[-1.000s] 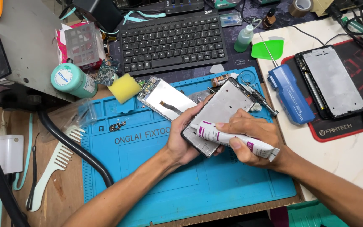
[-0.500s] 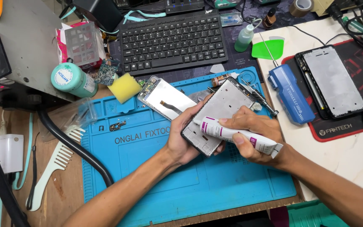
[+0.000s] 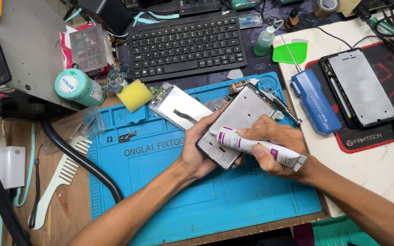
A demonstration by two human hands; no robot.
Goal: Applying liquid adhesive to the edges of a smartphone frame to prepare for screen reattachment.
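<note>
The left hand (image 3: 201,152) cups a phone frame (image 3: 242,118) from beneath, fingers closed on its lower-left edge, holding it tilted above the blue work mat (image 3: 197,200) at the centre of the frame. The right hand (image 3: 274,146) is wrapped around a white-and-purple glue tube (image 3: 258,148), its nozzle end resting at the frame's lower-left border.

Judging by that, the step in hand is laying adhesive along the frame's edge — what comes next likely calls for a gentle, even squeeze while the tip follows the border and the left hand turns the frame.

Counted outward: one glue tube, two phone frames — the held one and a second frame (image 3: 361,89) on the red-edged pad (image 3: 388,132) at right. One detached screen panel (image 3: 181,107) lies on the mat at upper left of the hands. One blue electric screwdriver (image 3: 315,107), one black keyboard (image 3: 188,45), one yellow sponge (image 3: 134,94), one pale comb (image 3: 60,182).
</note>
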